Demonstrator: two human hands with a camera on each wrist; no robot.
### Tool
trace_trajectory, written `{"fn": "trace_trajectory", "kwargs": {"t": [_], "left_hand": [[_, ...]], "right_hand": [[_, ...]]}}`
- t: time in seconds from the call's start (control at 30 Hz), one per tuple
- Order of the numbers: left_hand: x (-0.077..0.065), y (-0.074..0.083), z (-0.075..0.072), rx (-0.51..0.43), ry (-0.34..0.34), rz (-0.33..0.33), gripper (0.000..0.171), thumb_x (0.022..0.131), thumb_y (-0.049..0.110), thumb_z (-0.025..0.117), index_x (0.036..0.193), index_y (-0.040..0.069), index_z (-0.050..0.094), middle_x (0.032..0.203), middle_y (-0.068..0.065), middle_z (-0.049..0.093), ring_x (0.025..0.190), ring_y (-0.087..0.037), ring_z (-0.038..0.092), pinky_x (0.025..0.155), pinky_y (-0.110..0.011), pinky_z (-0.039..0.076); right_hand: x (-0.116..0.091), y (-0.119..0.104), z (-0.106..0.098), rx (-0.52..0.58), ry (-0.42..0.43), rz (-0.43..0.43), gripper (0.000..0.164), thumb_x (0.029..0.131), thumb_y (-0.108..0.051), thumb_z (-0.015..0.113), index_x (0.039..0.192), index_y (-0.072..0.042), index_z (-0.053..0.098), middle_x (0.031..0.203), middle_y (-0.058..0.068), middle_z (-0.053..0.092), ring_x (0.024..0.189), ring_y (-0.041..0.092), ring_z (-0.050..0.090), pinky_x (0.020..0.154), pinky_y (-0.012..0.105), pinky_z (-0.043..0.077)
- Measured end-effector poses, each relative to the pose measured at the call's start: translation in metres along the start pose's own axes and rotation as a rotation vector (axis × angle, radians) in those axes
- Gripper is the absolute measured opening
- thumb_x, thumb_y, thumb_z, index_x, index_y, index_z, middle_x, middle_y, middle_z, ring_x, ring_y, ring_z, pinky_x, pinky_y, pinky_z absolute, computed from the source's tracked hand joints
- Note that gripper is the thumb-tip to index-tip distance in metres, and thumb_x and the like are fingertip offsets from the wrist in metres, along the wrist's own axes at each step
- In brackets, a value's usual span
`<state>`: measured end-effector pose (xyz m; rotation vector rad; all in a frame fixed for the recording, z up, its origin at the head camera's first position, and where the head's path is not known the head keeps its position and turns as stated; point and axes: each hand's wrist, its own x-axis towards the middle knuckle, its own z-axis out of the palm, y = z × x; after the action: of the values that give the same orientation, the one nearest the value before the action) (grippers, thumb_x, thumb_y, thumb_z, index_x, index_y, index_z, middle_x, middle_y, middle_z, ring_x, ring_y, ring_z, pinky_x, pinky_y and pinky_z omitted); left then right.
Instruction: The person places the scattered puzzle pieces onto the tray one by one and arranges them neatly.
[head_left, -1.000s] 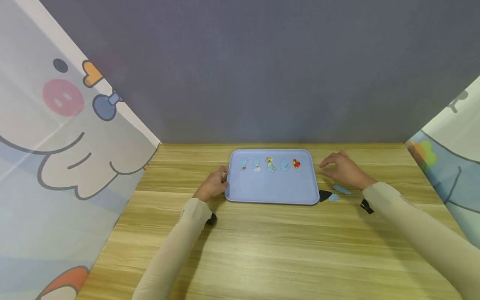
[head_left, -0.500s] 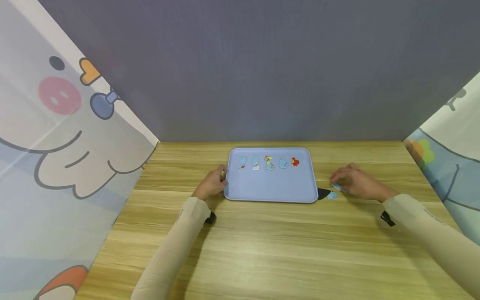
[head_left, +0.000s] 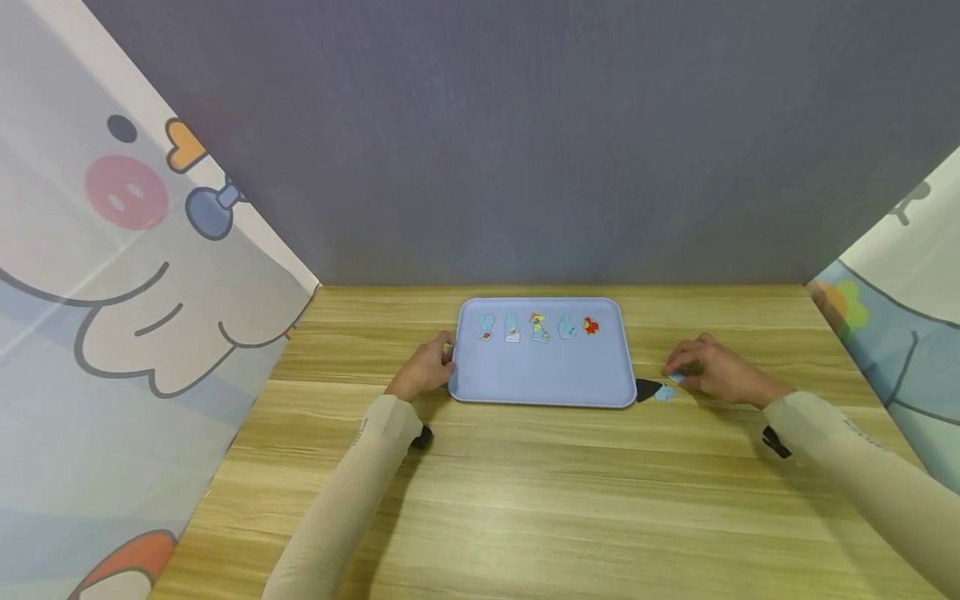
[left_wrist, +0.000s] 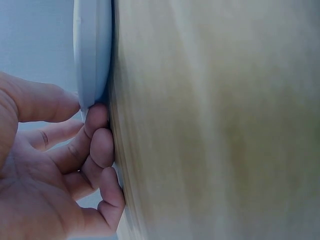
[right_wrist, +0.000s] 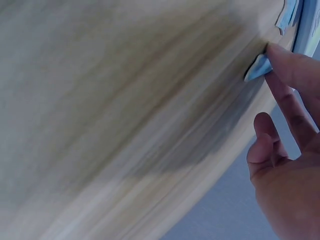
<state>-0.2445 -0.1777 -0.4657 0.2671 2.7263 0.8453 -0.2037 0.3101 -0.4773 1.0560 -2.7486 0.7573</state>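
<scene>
At the left rim of a pale blue tray (head_left: 542, 373), my left hand (head_left: 426, 367) pinches the edge. The left wrist view shows the thumb on the rim (left_wrist: 92, 55) and curled fingertips against its side and the table. To the tray's right, my right hand (head_left: 714, 372) pinches a small flat light-blue cutout piece (right_wrist: 258, 68) between thumb and index finger, close to the tabletop. Its other fingers are bent. A row of small flat cutouts lies along the tray's far half: several light-blue pieces (head_left: 567, 327), a yellow figure (head_left: 538, 326) and a red one (head_left: 591, 326).
By the tray's lower right corner lie a black pointed piece (head_left: 647, 389) and another light-blue piece (head_left: 665, 392). The wooden table (head_left: 525, 500) meets a grey upright panel (head_left: 525, 150) at the back. Printed cloth (head_left: 112, 333) hangs at the left and right sides.
My right hand has moved right and towards me, away from the tray's right side, and taken hold of the light-blue piece. My left hand stays on the tray's rim.
</scene>
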Motion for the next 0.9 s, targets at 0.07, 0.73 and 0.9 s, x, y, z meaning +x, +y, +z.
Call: {"fn": "trace_trajectory", "kwargs": {"t": [0.07, 0.73, 0.9], "left_hand": [[0.0, 0.0, 0.0, 0.003, 0.0, 0.0, 0.04, 0.092, 0.007, 0.056, 0.129, 0.006, 0.042, 0.089, -0.01, 0.058, 0.072, -0.021, 0.056, 0.062, -0.031, 0.047], [-0.002, 0.001, 0.0, 0.004, 0.009, -0.001, 0.04, 0.092, 0.007, 0.056, 0.129, 0.005, 0.043, 0.088, -0.01, 0.058, 0.07, -0.021, 0.056, 0.062, -0.031, 0.047], [0.0, 0.001, 0.0, 0.01, 0.012, -0.003, 0.039, 0.092, 0.007, 0.056, 0.129, 0.005, 0.043, 0.087, -0.01, 0.058, 0.07, -0.021, 0.055, 0.062, -0.031, 0.046]], "right_hand": [[0.0, -0.001, -0.001, 0.008, -0.005, 0.029, 0.028, 0.067, 0.005, 0.08, 0.09, -0.01, 0.074, 0.095, 0.001, 0.065, 0.083, 0.016, 0.044, 0.071, 0.032, 0.037], [-0.011, 0.004, -0.002, 0.008, -0.025, 0.103, 0.035, 0.07, -0.013, 0.083, 0.102, -0.002, 0.071, 0.106, 0.011, 0.061, 0.093, 0.026, 0.05, 0.075, 0.041, 0.04], [-0.015, 0.009, -0.002, -0.006, -0.027, 0.047, 0.037, 0.07, -0.005, 0.082, 0.105, 0.0, 0.07, 0.108, 0.012, 0.059, 0.094, 0.026, 0.049, 0.074, 0.041, 0.041]]}}
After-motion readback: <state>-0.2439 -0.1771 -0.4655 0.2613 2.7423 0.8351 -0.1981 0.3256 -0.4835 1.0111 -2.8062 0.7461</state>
